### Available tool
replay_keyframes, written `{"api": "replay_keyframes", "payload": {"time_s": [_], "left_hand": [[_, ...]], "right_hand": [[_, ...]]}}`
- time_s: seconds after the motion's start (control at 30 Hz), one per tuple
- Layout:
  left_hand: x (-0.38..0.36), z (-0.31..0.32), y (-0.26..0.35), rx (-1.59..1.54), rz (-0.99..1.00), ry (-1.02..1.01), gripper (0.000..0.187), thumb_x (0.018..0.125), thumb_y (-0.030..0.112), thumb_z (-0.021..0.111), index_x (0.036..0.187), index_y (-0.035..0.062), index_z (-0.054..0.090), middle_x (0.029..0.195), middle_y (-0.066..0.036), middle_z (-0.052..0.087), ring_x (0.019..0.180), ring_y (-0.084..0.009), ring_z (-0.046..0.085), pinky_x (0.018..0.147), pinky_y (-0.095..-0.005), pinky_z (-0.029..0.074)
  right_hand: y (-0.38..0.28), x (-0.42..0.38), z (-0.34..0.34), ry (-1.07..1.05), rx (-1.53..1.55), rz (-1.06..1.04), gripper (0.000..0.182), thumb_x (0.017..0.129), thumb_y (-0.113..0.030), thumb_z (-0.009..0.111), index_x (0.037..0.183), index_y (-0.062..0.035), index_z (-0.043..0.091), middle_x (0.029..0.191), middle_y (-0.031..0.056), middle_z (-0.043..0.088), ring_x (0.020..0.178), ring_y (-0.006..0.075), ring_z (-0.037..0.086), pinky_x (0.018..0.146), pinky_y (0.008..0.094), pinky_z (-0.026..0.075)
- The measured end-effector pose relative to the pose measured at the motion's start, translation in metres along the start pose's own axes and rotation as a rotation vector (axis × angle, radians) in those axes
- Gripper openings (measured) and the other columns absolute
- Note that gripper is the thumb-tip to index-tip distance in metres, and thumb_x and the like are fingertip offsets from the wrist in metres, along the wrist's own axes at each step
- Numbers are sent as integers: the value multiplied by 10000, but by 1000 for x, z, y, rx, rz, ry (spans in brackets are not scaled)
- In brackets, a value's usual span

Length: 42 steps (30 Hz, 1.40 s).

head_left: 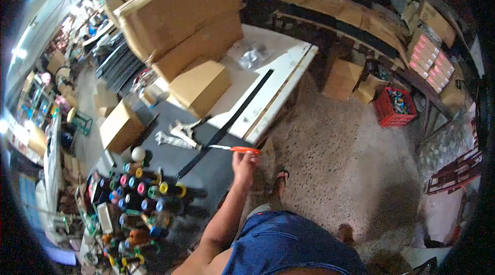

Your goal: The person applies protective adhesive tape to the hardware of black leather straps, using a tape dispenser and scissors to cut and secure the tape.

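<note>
My left hand (244,167) is closed around the orange handle of a screwdriver (244,149), at the front edge of the table. Its thin, pale metal shaft points left, over a long black strip (232,118). This strip runs diagonally across the dark surface (203,166) and the white tabletop (227,100). Just left of the shaft tip lie a metal wrench (175,141) and another tool (184,129) with a pale metal head, partly overlapping. I do not see my right hand.
Several thread spools (142,187) crowd the left side, near a white ball (138,154). Cardboard boxes (201,86) stand on the table. On the concrete floor (330,156) to the right is a red crate (396,107), near a low bench (356,12).
</note>
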State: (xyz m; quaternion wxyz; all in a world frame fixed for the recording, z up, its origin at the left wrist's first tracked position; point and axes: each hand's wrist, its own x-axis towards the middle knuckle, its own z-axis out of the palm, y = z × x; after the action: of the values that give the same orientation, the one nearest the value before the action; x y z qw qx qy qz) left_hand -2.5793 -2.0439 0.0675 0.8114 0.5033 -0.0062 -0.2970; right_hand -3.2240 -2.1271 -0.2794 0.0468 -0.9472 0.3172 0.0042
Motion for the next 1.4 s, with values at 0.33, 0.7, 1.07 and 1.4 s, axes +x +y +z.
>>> {"api": "replay_keyframes", "payload": {"time_s": [0.33, 0.7, 1.07, 1.4], "left_hand": [[197, 53, 30, -75, 177, 405, 96, 960, 137, 525, 997, 87, 451, 734, -29, 533, 524, -106, 495, 400, -227, 370], [247, 73, 13, 176, 136, 349, 503, 895, 258, 621, 1331, 104, 423, 1086, -95, 585, 835, -195, 567, 637, -304, 448], [180, 242, -115, 448, 51, -330, 232, 959, 198, 592, 1112, 24, 606, 878, -15, 632, 732, -83, 548, 642, -248, 462], [124, 456, -252, 753, -170, -663, 319, 953, 269, 609, 1142, 13, 609, 940, -29, 629, 869, -131, 576, 803, -288, 480]], "right_hand": [[-15, 63, -40, -246, 309, 244, 341, 912, -390, 586, 961, -57, 641, 697, 61, 618, 563, 207, 601, 492, 379, 487], [-3, 279, -209, -72, 586, 713, 271, 911, -307, 567, 954, -58, 666, 963, 152, 677, 929, 363, 625, 820, 451, 515], [102, 262, -130, -124, 1413, 1065, 185, 872, -243, 645, 911, -65, 676, 809, 62, 669, 571, 168, 639, 467, 337, 494], [281, 169, -112, -67, 1347, 1235, 292, 898, -235, 618, 1119, -44, 602, 1056, 85, 652, 903, 212, 614, 735, 338, 467]]}}
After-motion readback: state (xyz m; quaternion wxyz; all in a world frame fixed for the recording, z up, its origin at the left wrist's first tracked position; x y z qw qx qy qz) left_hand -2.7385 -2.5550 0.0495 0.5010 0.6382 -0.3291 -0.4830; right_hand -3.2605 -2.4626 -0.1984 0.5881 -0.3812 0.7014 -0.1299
